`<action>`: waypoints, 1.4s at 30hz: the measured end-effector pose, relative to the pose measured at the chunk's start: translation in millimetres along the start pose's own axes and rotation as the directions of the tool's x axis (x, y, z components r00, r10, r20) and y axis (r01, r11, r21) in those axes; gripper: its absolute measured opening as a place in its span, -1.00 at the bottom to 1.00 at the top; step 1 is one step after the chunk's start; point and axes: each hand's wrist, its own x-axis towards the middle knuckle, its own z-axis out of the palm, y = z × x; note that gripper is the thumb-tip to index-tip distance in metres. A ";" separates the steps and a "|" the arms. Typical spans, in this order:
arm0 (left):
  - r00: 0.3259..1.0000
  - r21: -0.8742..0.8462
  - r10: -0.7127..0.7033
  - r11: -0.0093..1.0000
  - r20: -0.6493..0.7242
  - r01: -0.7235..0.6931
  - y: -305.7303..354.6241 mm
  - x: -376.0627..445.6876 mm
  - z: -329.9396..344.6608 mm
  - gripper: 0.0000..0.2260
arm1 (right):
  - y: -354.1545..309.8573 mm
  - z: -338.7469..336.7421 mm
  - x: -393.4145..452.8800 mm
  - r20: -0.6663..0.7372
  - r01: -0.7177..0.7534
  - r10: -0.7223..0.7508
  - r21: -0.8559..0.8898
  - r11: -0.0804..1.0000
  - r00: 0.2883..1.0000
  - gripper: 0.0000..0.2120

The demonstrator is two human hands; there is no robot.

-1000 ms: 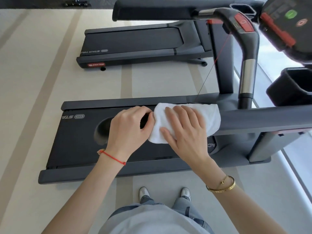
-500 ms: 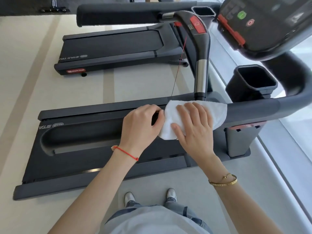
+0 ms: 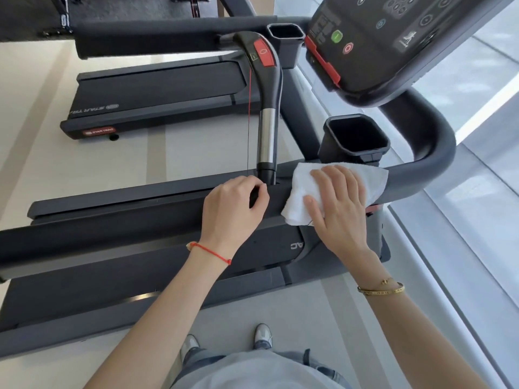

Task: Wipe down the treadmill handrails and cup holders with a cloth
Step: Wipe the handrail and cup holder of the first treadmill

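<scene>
R hand [image 3: 337, 203] flat, fingers straight, pressing white cloth [image 3: 373, 178] onto near handrail [image 3: 415, 175], just below cup holder [image 3: 355, 141]. L hand [image 3: 233, 209] curled round same rail, beside cloth, not touching it.

Cloth [image 3: 373, 178]: white, soft terry weave. Handrail [image 3: 140, 237]: matt dark foam-like padding. Upright grip [image 3: 266, 136]: polished metal. Cup holder [image 3: 331, 141]: black plastic.

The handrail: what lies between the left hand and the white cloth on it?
Head view: only bare handrail separates the left hand from the cloth.
</scene>
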 end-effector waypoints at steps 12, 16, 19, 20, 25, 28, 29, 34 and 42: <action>0.998 -0.004 0.041 0.999 0.036 -0.041 57.2 22.1 43.4 -0.77 | 95.3 -11.6 0.0 -0.002 -0.108 0.109 0.106 0.989 0.994 -0.58; 0.993 0.004 0.078 0.997 0.084 -0.079 70.3 33.2 52.8 -0.73 | 88.7 -8.9 0.7 -0.037 -0.138 0.149 0.213 0.967 0.988 -0.60; 0.990 0.051 0.098 0.993 0.100 -0.104 73.3 38.5 59.7 -0.69 | 81.8 -7.3 -2.0 -0.096 -0.148 0.179 0.266 0.952 0.979 -0.71; 0.991 0.078 0.100 0.991 0.094 -0.108 73.2 39.2 61.7 -0.68 | 79.3 -6.8 -3.2 -0.110 -0.146 0.184 0.287 0.947 0.977 -0.75; 0.990 0.175 0.120 0.976 0.069 -0.131 71.4 37.0 67.5 -0.64 | 75.3 -9.0 -7.6 -0.132 -0.168 0.226 0.350 0.922 0.965 -0.80; 0.990 0.155 0.117 0.979 0.083 -0.129 70.4 38.1 68.3 -0.66 | 72.5 -13.2 -2.9 -0.164 -0.249 0.340 0.413 0.876 0.926 -0.86; 0.990 0.135 0.112 0.983 0.091 -0.124 70.3 39.0 67.7 -0.67 | 70.9 -14.6 -1.0 -0.175 -0.279 0.388 0.444 0.852 0.905 -0.89; 0.984 -0.020 0.101 0.995 0.147 -0.099 75.4 53.6 61.9 -0.75 | 72.3 -26.7 13.6 -0.220 -0.376 0.552 0.530 0.760 0.804 -0.88; 0.989 -0.009 0.025 1.000 0.149 -0.024 85.9 107.8 79.1 -0.65 | 119.2 -40.8 91.0 -0.247 -0.401 0.537 0.439 0.804 0.807 -0.78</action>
